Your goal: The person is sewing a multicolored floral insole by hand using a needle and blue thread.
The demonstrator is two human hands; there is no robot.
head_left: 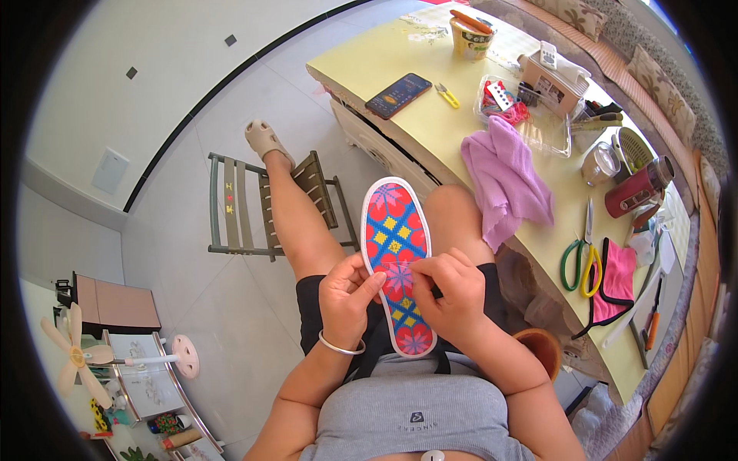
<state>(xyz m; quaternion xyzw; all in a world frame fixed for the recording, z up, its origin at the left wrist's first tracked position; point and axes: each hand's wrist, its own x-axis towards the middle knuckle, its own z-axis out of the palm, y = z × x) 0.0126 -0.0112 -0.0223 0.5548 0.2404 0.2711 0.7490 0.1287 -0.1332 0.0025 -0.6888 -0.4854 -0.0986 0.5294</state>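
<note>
Currently left hand (347, 298) pinching one patterned insole (397, 257); right hand (452, 293) pinched at it, contents hidden; one phone (398, 95) on table (354, 58).

This looks like a home, most likely the living room. A long sofa (596, 58) with flowery pillows (663, 92) sits along the far side of the table (361, 58). The yellow table has everyday house things on it, like a tissue box (552, 86), a phone (398, 95) and a dark red bottle (639, 187). The floor (184, 307) is pale, shiny tiles. A fan (75, 355) stands by a shelf (150, 384) with a green plant (137, 455).
</note>
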